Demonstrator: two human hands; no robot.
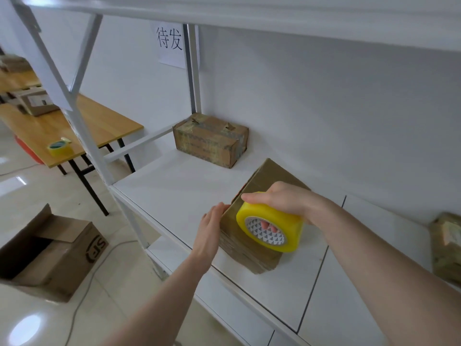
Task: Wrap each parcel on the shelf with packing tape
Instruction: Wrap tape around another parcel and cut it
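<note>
Three parcels sit on the shelf (pixel 174 186): one far (pixel 210 139), one in the middle (pixel 252 236), one at the right edge (pixel 446 248). Two tape rolls: one near (pixel 270 227), one left (pixel 58 147) on a desk (pixel 104 123). One open box (pixel 50 253) on the floor.

Brown parcel (pixel 252 248) on shelf (pixel 174 186); yellow tape roll (pixel 270 224) atop.

Left arm: bare from the bottom edge of the frame up to the wrist, no sleeve in view.
Right arm: bare from the right edge of the frame to the wrist, no sleeve in view.
Left hand (pixel 212 227): no glove, ring or watch visible at centre frame.
Right hand (pixel 284 199): no glove, ring or wristband visible, right of centre.
Nails: short, unpainted where visible.
</note>
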